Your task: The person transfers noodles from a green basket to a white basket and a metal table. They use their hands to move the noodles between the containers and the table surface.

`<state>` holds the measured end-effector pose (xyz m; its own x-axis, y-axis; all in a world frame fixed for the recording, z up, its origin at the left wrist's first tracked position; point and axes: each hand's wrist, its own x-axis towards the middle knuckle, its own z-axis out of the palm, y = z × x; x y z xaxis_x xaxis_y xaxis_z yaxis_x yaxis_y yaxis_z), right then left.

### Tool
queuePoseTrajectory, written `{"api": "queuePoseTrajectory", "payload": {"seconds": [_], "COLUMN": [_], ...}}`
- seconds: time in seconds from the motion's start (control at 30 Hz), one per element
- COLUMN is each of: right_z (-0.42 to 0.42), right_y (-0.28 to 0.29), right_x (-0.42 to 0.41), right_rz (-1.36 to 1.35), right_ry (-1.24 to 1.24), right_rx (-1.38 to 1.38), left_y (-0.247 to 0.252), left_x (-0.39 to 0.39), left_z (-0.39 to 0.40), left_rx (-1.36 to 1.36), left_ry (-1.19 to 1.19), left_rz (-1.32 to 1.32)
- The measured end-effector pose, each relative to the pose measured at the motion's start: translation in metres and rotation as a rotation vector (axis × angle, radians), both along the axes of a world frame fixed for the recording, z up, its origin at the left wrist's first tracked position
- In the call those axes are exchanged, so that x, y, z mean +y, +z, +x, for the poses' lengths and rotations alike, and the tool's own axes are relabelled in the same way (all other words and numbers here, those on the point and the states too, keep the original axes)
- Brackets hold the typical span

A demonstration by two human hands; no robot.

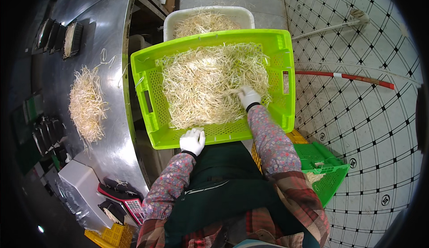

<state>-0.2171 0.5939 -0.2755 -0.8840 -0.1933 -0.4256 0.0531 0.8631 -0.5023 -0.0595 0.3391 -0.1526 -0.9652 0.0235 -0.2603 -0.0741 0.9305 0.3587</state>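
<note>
A lime-green plastic crate [214, 140] full of pale bean sprouts [197, 83] lies before me. My left hand [192, 141], in a white glove, rests on the crate's near rim, its fingers over the edge. Inside the crate, at the right of the sprouts, is my right hand [248, 97], also white-gloved. Its fingertips are at a thin bunch of sprouts that points left; whether they pinch it I cannot tell. Behind the crate, a white plastic tub [249, 18] holds more sprouts.
On the steel table [117, 90] at left lie a sprout heap [87, 108], black trays [53, 36], one with sprouts, and a red scale [132, 206]. A green crate [330, 176] stands at lower right. A red pole [365, 79] and a white pole [325, 30] are at right.
</note>
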Motion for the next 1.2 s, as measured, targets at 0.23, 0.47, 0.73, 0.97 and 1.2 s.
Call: {"api": "queuePoseTrajectory", "payload": {"seconds": [0.23,0.47,0.73,0.97,1.2], "right_z": [-0.014,-0.022,-0.022,-0.037,-0.138], "right_y": [-0.012,0.009,0.057,-0.001,0.154], "right_x": [0.055,0.050,-0.024,-0.003,-0.026], "right_rz": [-0.473,-0.609,0.364,0.066,-0.644], "right_ry": [-0.387,-0.530,0.002,-0.026,-0.359], "right_rx": [-0.223,-0.464,-0.137,-0.001,0.243], "left_y": [0.004,0.004,0.004,0.007,0.010], "left_x": [0.002,0.002,0.000,0.001,0.001], "left_z": [-0.003,-0.001,0.002,-0.002,-0.002], "left_rx": [0.002,-0.011,-0.007,-0.013,0.035], "left_ry": [-0.010,-0.014,0.012,0.014,0.049], "left_rz": [0.003,-0.017,-0.015,-0.003,0.035]}}
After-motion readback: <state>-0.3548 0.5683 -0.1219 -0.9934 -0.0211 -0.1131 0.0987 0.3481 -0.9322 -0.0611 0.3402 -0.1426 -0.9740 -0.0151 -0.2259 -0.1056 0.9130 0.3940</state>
